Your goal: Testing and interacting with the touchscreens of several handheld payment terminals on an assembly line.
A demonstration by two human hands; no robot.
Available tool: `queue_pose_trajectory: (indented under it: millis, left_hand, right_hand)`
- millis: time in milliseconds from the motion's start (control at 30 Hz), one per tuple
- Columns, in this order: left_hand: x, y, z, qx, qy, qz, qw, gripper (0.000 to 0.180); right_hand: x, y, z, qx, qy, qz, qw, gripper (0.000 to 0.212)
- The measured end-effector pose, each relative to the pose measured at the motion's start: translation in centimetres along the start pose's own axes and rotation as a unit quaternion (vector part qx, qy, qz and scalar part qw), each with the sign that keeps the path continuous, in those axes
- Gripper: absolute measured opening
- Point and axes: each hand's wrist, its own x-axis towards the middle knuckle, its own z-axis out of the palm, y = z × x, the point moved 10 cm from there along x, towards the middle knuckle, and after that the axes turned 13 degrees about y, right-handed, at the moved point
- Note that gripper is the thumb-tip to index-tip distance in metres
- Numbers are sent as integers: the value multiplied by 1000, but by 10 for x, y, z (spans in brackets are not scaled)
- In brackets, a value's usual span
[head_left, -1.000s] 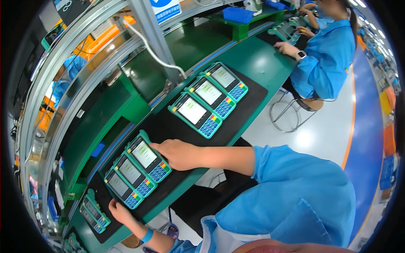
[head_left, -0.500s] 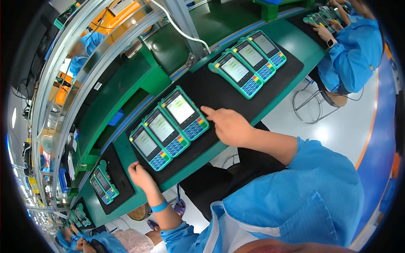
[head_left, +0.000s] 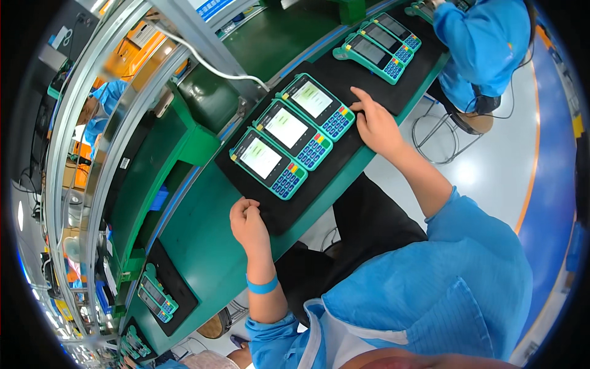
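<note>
Far to the left of the left hand, a cluster of green devices [head_left: 132, 344] sits at the table's end (too small and blurred to count). Nearer, but well apart from that hand, a pair of green-cased terminals [head_left: 150, 300] lies on a black mat [head_left: 183, 288], with bare green table [head_left: 212, 243] between.

The left hand [head_left: 249, 224], a blue band [head_left: 262, 286] round its wrist, has its fingers curled loosely inward at the mat's near left edge; I cannot tell whether they close on anything. Ahead of it, and between the two hands, three card terminals lie side by side on a second black mat [head_left: 279, 215]: the left terminal [head_left: 261, 161] nearest the left hand, then the middle terminal [head_left: 294, 135], then the right terminal [head_left: 318, 104] just beside the right hand. Their screens are lit, and their blue keypads face the person.

The right hand [head_left: 377, 126] is loosely open, forefinger stretched out, the others bent; contact with the right terminal is unclear. Beyond it, three more terminals [head_left: 373, 56] lie in a row with dimmer screens. Farther right, a blue-sleeved co-worker [head_left: 479, 52] sits on a round stool [head_left: 472, 125].
</note>
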Motion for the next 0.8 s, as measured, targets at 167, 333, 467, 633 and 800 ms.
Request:
queue_pose_trajectory:
  millis: [167,333,467,633,800]
  left_hand:
    - [-6,-3,0,-88,2,2,996,14]
    - [-10,-18,-9,-188,-31,-52,980,18]
    - [-21,6,-51,-49,-9,96,994,29]
    - [-11,-93,-216,449,180,129,866,48]
    - [-27,-147,-324,616,206,62,758,47]
  right_hand:
    - [-4,9,7,43,9,45,998,54]
    - [-4,17,8,70,26,66,995,53]
    - [-3,28,5,105,30,100,989,54]
    - [-3,28,14,123,15,101,987,52]
    - [-4,29,11,97,18,83,992,53]
